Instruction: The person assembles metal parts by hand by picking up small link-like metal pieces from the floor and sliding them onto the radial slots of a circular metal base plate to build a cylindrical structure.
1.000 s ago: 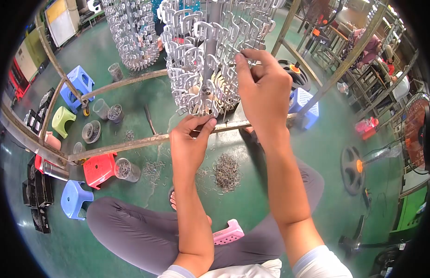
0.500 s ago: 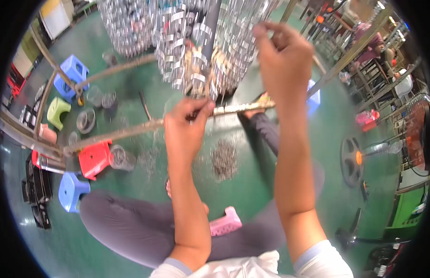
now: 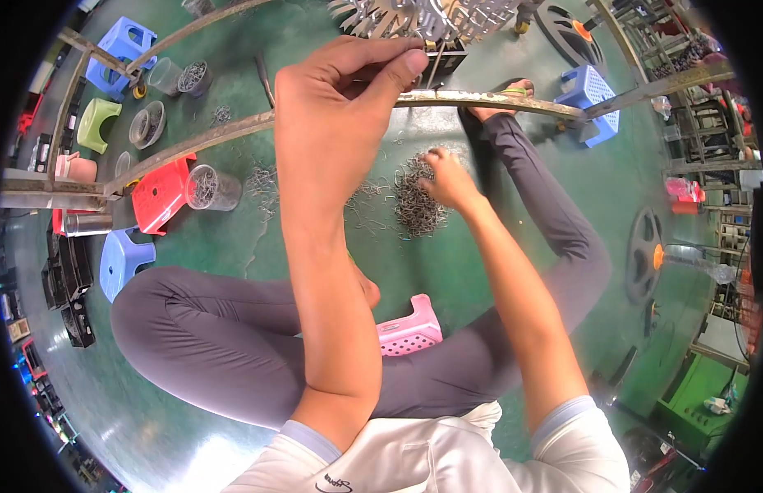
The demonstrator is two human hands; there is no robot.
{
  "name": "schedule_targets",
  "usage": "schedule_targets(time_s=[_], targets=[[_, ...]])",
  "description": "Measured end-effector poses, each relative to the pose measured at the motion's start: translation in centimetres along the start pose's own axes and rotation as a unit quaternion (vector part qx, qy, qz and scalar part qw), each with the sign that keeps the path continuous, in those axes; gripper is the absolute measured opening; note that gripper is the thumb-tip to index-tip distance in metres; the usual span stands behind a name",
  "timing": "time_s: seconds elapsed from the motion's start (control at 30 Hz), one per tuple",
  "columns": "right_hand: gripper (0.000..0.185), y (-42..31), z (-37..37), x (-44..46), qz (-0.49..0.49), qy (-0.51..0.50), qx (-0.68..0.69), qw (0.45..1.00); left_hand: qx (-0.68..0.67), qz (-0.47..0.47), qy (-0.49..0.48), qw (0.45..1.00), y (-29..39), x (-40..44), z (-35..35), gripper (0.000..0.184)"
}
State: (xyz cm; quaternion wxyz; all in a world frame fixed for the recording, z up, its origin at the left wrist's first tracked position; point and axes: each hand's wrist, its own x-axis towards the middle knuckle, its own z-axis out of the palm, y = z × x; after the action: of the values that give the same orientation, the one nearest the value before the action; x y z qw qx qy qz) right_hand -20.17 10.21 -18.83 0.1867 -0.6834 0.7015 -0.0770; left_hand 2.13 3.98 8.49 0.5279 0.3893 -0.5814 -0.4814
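My left hand [image 3: 340,107] is raised at the top middle, thumb and forefinger pressed together. Whatever lies between those fingertips is too small to make out. Just beyond it hang shiny metal pieces [image 3: 472,20], cut off by the upper edge of the view. My right hand [image 3: 454,182] is down at a pile of small bent metal hooks [image 3: 418,215] on the floor. Its thumb and fingers are apart and touch the pile's upper right side. More loose hooks [image 3: 365,195] lie scattered to the left of the pile.
A metal frame bar [image 3: 496,102] crosses in front of me. To the left are a red stool [image 3: 161,197], a clear tub of hooks [image 3: 213,189] and blue and green stools. A pink stool [image 3: 410,329] stands between my legs, and a blue stool [image 3: 591,103] at right.
My right hand has come down from the hanging metal pieces to the hook pile. My left hand stays raised and pinched. The view has tilted downward, so less of the hanging metal shows.
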Motion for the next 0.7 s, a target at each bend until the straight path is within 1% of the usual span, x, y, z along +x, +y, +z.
schedule_targets(time_s=[0.07,0.17,0.27,0.37,0.47,0.57,0.7], targets=[[0.041,0.3,2.1,-0.1,-0.010,-0.071,-0.007,0.997,-0.003,-0.005,0.001,1.000,0.4,-0.1,0.1,0.023],[0.027,-1.1,1.7,2.4,0.085,-0.110,0.025,0.990,-0.030,-0.004,-0.003,1.000,0.3,0.0,0.2,0.022],[0.020,-0.7,4.2,5.8,0.099,0.073,0.070,0.990,-0.032,-0.004,-0.014,0.999,0.3,0.1,0.3,0.020],[0.017,1.2,7.3,10.0,0.163,0.052,0.132,0.976,-0.045,-0.003,-0.026,0.999,0.3,0.1,0.4,0.019],[0.018,1.9,8.9,11.8,0.171,0.059,0.164,0.970,-0.069,-0.002,-0.029,0.997,0.3,0.0,0.4,0.018],[0.019,1.4,7.9,11.6,0.187,0.039,0.199,0.961,-0.059,0.023,-0.045,0.997,0.0,0.1,-0.1,0.018],[0.025,1.3,7.2,11.0,0.156,-0.026,0.101,0.982,-0.069,0.018,-0.042,0.997,-0.3,0.2,-0.2,0.019]])
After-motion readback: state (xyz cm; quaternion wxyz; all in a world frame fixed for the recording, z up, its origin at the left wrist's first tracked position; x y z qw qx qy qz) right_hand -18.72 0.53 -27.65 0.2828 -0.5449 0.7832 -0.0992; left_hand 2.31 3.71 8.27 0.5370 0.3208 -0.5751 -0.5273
